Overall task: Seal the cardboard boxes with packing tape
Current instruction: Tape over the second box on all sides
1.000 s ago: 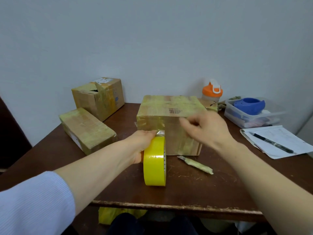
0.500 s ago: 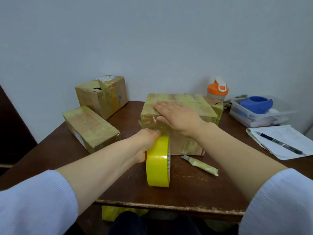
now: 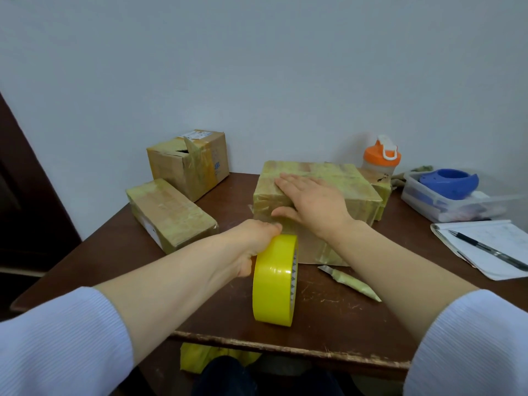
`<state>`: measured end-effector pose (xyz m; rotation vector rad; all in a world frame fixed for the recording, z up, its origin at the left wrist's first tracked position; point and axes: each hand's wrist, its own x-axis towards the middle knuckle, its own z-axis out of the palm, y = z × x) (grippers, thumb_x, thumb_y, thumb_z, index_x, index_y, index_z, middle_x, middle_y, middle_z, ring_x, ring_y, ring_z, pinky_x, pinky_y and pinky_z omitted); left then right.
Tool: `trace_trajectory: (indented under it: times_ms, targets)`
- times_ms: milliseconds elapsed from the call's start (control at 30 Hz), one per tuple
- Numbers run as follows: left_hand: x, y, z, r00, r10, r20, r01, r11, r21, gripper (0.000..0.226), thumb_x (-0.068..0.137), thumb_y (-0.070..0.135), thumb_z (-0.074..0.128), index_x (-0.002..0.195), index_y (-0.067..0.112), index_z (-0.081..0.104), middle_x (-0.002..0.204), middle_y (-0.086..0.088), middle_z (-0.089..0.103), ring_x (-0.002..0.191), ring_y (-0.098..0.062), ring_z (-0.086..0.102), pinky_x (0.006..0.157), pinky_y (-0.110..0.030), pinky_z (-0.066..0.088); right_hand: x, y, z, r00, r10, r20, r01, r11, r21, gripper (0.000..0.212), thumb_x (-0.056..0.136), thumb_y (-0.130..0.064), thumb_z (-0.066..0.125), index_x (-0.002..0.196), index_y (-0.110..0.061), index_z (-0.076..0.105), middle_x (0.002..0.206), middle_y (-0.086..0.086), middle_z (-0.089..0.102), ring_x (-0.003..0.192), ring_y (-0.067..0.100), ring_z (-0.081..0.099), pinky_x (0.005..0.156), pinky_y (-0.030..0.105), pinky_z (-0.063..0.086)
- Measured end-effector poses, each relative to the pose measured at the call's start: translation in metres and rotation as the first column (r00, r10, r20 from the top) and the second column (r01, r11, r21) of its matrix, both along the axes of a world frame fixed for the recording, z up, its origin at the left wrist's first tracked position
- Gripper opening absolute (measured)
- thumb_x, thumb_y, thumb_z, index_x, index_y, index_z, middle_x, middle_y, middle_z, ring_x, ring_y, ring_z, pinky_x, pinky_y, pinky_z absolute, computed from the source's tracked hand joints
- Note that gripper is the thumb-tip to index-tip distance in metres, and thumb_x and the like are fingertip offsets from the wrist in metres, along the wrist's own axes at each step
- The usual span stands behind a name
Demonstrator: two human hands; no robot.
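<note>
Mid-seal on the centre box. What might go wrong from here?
1. The yellow roll of packing tape stands on edge near the front edge of the brown wooden table; if the left hand loosens, it may roll off.
2. The tape-wrapped utility knife lies blade tip exposed beside the right forearm; a sweep could catch it.
3. The right hand presses flat on the taped cardboard box; pulling the roll unevenly might wrinkle the strip.

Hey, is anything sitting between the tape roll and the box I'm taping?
Nothing visible. The left hand holds the tape roll close to the near face of the box; the right hand lies flat on its top, above the roll.
</note>
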<state>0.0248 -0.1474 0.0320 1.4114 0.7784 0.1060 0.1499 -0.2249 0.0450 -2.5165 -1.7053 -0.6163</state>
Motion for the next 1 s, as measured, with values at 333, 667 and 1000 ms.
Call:
trace_trajectory:
  times_ms: [333, 667, 1000]
  targets:
    - [0.001, 0.001, 0.001, 1.000, -0.016, 0.022, 0.016, 0.999, 0.034, 0.037, 0.095, 0.023, 0.056, 0.127, 0.006, 0.053, 0.108, -0.012, 0.063, 0.098, -0.025, 0.060, 0.095, -0.041, 0.047, 0.004, -0.006, 0.012, 0.978, 0.061, -0.202, -0.078, 0.994, -0.075, 0.081, 0.086, -0.051, 0.058, 0.150, -0.018, 0.021, 0.158, 0.000, 0.017, 0.144, 0.014, 0.019, 0.113, 0.027, 0.016]
    - [-0.003, 0.001, 0.001, 0.999, -0.020, 0.051, 0.017, 0.998, 0.058, 0.040, 0.095, 0.026, 0.056, 0.130, 0.008, 0.053, 0.132, -0.012, 0.055, 0.122, -0.028, 0.051, 0.106, -0.045, 0.039, 0.003, -0.006, 0.009, 0.996, 0.010, -0.087, -0.020, 0.993, -0.117, 0.084, 0.084, -0.042, 0.064, 0.151, -0.023, 0.016, 0.159, -0.004, 0.014, 0.144, 0.014, 0.018, 0.114, 0.031, 0.016]
    - [-0.006, -0.030, 0.010, 0.979, -0.150, 0.139, 0.122, 0.974, 0.191, 0.011, 0.085, 0.031, 0.065, 0.082, 0.024, 0.058, 0.083, 0.001, 0.056, 0.080, -0.017, 0.052, 0.075, -0.033, 0.042, -0.045, -0.090, 0.008, 0.550, 0.237, -0.801, 0.449, 0.724, 0.523, 0.021, 0.081, -0.012, 0.055, 0.072, -0.025, 0.069, 0.058, -0.015, 0.058, 0.059, 0.002, 0.050, 0.054, 0.019, 0.040]
